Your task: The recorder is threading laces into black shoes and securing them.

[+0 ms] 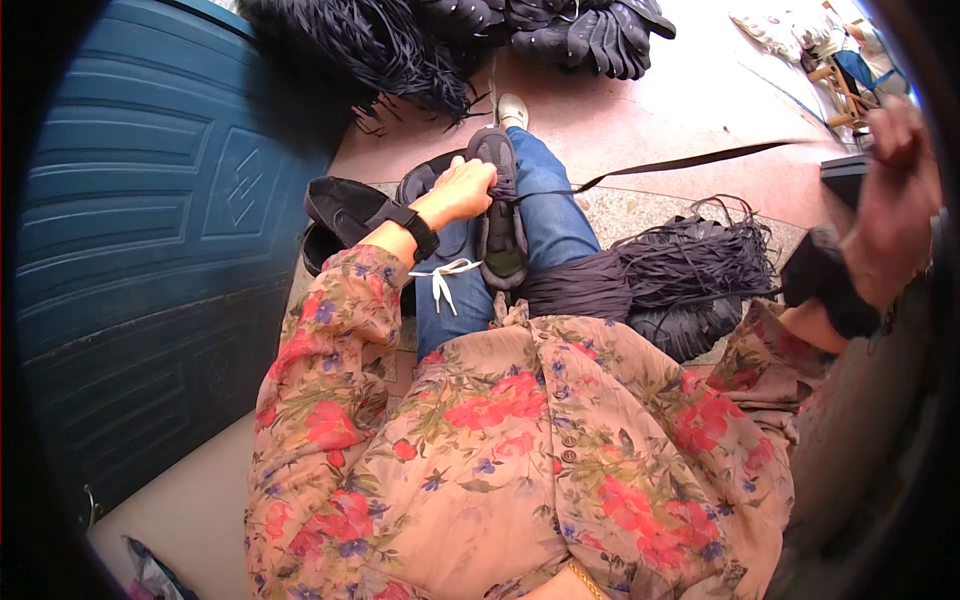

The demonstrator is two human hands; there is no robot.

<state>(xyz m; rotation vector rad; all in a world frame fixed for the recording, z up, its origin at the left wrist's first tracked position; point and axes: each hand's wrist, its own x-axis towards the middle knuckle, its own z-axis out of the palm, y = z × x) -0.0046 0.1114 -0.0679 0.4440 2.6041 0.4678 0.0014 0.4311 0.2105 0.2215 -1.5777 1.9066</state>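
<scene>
My left hand point(465, 190) grips a dark grey shoe point(505, 245) by its upper, with the fingers wrapped over its side. The shoe lies lengthwise over my lap, between my jeans-covered legs. A flat black shoelace point(680, 164) runs taut from the shoe toward the right. At its far end my right hand point(890, 200) is raised at the right edge, smeared by motion, with its fingers curled at the lace. A dark band circles each wrist.
Bundled dark laces point(700, 255) lie beside my right thigh. Other black shoes point(350, 210) sit at my left. More laces point(350, 50) and stacked shoe parts point(590, 45) are piled at the far side. A blue panelled door point(150, 190) stands at left; a white bow point(445, 270) hangs over my leg.
</scene>
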